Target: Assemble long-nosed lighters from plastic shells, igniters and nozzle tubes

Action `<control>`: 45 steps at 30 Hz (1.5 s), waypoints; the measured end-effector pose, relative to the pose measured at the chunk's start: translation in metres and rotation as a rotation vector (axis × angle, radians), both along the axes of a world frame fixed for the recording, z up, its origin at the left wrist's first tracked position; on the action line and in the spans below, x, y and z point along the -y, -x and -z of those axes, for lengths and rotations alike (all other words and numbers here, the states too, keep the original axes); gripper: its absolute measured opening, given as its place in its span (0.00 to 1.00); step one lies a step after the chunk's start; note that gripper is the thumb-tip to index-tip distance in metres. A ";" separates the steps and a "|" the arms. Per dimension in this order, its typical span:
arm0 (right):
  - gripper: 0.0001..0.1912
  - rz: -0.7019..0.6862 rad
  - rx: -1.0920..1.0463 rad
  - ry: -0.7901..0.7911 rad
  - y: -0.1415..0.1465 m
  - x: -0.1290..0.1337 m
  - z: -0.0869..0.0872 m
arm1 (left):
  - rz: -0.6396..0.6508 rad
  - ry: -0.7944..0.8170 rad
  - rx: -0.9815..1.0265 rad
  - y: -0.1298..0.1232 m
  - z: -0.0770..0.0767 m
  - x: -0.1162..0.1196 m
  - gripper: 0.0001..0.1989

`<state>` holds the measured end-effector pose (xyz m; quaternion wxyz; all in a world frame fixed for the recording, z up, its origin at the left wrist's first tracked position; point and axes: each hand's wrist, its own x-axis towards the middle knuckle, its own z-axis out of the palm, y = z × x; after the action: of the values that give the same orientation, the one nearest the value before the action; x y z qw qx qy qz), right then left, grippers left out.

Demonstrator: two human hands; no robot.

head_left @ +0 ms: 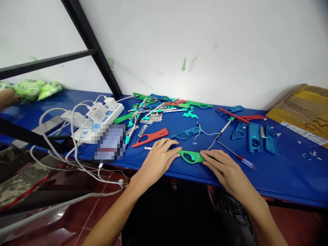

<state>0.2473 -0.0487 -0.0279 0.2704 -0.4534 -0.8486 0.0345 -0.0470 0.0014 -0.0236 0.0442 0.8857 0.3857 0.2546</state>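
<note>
A green long-reach lighter (195, 157) with a teal trigger in its looped handle lies at the front edge of the blue table. My left hand (160, 155) is closed over its front part, and a metal nozzle tip (148, 148) pokes out to the left of the fingers. At the rear end, the fingers of my right hand (227, 167) press on the handle. Just beyond are an orange casing half (151, 137) and a blue casing half (186, 132) with thin white wires. A screwdriver (243, 160) with a clear purple handle rests right of my right hand.
Lighter parts (156, 114) pile up at the back: casings, nozzles, wires, clear tanks. Blue casing pieces (255, 138) lie on the right near a cardboard box (304, 116). Left are a power strip (112, 111), cables, a phone (110, 141), a black frame (89, 51) and another person's hand (9, 99).
</note>
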 end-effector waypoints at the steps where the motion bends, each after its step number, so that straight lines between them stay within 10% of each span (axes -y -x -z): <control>1: 0.19 0.003 0.005 0.001 0.000 0.000 -0.001 | 0.002 -0.008 -0.025 0.000 -0.001 0.001 0.15; 30: 0.19 -0.132 0.255 -0.374 0.001 -0.011 -0.015 | 0.236 -0.198 -0.081 0.001 -0.013 -0.021 0.17; 35: 0.27 -0.120 0.166 -0.326 0.001 -0.006 -0.017 | 0.183 -0.216 -0.057 0.002 -0.034 -0.010 0.18; 40: 0.37 -0.028 0.092 -0.348 0.002 0.005 -0.012 | -0.010 -0.304 0.506 -0.002 -0.023 0.028 0.15; 45: 0.44 0.048 0.068 -0.477 0.007 0.011 -0.007 | -0.182 0.324 0.941 -0.022 -0.005 0.048 0.15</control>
<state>0.2400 -0.0594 -0.0212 0.3419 -0.3977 -0.8303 -0.1885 -0.0248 -0.0468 -0.0189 0.3279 0.6195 0.4342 0.5658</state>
